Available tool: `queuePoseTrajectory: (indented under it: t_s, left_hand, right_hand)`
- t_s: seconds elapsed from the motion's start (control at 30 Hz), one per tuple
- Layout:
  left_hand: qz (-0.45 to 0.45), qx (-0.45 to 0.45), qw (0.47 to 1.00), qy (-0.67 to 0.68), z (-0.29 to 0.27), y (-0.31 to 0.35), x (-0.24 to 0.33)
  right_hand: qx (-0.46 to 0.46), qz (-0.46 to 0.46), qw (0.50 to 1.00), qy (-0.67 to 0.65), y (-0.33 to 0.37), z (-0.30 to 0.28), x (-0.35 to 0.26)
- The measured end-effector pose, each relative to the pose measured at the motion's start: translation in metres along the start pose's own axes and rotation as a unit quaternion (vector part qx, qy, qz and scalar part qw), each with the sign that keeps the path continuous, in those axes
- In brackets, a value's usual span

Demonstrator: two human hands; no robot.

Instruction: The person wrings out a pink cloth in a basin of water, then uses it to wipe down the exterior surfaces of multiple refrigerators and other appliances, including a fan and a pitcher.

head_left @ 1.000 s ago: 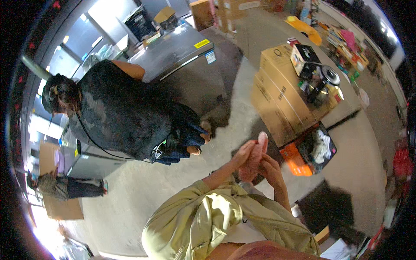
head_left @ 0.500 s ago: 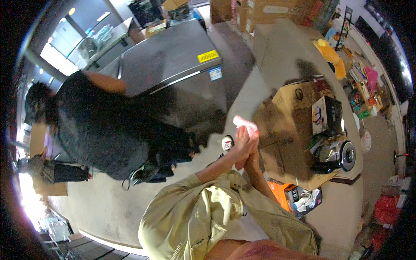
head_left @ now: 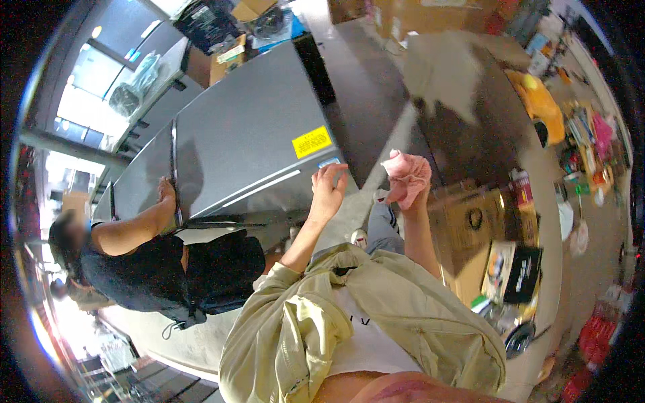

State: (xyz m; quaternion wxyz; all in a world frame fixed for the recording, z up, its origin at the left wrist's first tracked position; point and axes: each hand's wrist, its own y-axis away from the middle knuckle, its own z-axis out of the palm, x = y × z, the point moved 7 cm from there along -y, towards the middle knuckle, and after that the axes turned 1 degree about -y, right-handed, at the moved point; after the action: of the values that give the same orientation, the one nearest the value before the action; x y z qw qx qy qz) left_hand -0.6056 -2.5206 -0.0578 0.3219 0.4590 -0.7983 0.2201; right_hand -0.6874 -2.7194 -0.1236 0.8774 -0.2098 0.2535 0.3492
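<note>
A crumpled pink cloth (head_left: 407,176) is bunched in my right hand (head_left: 420,201), whose fingers are mostly covered by it. My left hand (head_left: 327,191) holds nothing; its fingers are apart and stretched forward. It is close to the near right corner of a large, dark grey, fridge-like appliance (head_left: 248,114), over a small blue-and-white label (head_left: 329,162). Whether the fingertips touch the appliance I cannot tell. A yellow sticker (head_left: 312,142) lies on its surface just beyond that hand.
On the left, a person in black (head_left: 148,269) bends beside the appliance with one hand (head_left: 165,191) on it. Cardboard boxes (head_left: 463,221) stand at my right, bearing a smaller black-and-white box (head_left: 521,272). Assorted goods lie along the far right, near a yellow-orange plush-looking thing (head_left: 537,104).
My hands, together around the cloth before, are now apart: the left moved toward the appliance, the right keeps the cloth. My view shifted nearer the appliance. The other person's arm now reaches onto it.
</note>
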Motion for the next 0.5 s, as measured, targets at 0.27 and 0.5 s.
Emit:
queuePoseTrajectory:
  t_s: [0.27,0.5]
  left_hand:
    - [-0.118,0.105,0.978,-0.137,0.01,-0.075,-0.088]
    - [-0.154,0.098,0.97,-0.16,0.034,-0.092,-0.069]
  right_hand:
    - [-0.106,0.201,0.973,-0.033,-0.155,0.021,0.072]
    - [-0.014,0.383,0.919,0.095,-0.22,-0.026,0.169]
